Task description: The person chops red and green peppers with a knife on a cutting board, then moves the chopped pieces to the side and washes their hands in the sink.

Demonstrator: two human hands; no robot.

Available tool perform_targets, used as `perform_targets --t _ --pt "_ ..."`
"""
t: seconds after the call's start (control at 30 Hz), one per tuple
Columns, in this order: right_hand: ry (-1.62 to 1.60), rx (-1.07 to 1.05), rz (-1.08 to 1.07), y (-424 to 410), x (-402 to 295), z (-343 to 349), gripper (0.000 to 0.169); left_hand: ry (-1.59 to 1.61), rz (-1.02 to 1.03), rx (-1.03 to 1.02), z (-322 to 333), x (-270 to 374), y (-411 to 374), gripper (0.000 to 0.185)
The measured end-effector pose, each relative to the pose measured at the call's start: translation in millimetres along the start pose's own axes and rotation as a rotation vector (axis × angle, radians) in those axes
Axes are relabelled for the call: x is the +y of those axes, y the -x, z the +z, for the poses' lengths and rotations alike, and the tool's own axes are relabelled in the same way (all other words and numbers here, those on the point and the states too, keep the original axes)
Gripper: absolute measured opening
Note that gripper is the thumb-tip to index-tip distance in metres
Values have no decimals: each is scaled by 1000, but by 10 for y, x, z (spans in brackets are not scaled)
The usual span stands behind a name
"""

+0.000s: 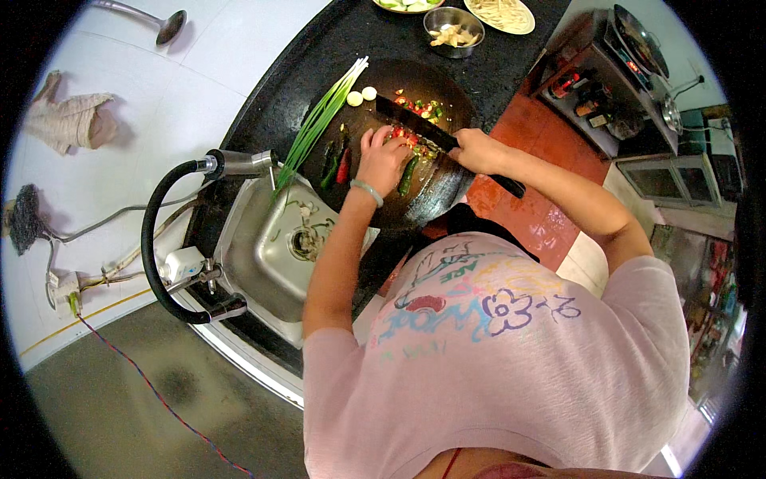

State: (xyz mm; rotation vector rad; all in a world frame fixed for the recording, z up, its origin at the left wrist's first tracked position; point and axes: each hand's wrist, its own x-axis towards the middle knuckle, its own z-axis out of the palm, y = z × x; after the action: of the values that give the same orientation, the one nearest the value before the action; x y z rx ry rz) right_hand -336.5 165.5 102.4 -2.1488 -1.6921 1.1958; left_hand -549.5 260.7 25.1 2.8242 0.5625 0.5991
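My right hand is closed on a dark kitchen cleaver, whose blade lies slantwise across a round wooden chopping board. My left hand rests on the board with bent fingertips at the chopped red and green chillies, below the blade; whether it grips a piece I cannot tell. A green chilli lies beside that hand. To the left are whole green chillies, a red chilli and a bunch of spring onions reaching over the sink. Two peeled garlic cloves sit near the blade tip.
A steel sink with scraps at its drain and a black-hosed faucet is at the left. Beyond the board, a metal bowl of pale pieces and a plate of pale strips stand on the black counter.
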Motion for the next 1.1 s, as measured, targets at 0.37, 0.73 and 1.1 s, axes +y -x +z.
perform_targets --t 0.37,0.73,1.1 --pt "-43 70 -18 2 177 -9 33 158 -279 27 -291 -21 -110 29" --pt "-48 -1 21 -19 138 154 32 -37 -420 138 178 471 413 87" --pt "108 57 -81 16 -4 183 29 14 -486 269 188 478 369 58"
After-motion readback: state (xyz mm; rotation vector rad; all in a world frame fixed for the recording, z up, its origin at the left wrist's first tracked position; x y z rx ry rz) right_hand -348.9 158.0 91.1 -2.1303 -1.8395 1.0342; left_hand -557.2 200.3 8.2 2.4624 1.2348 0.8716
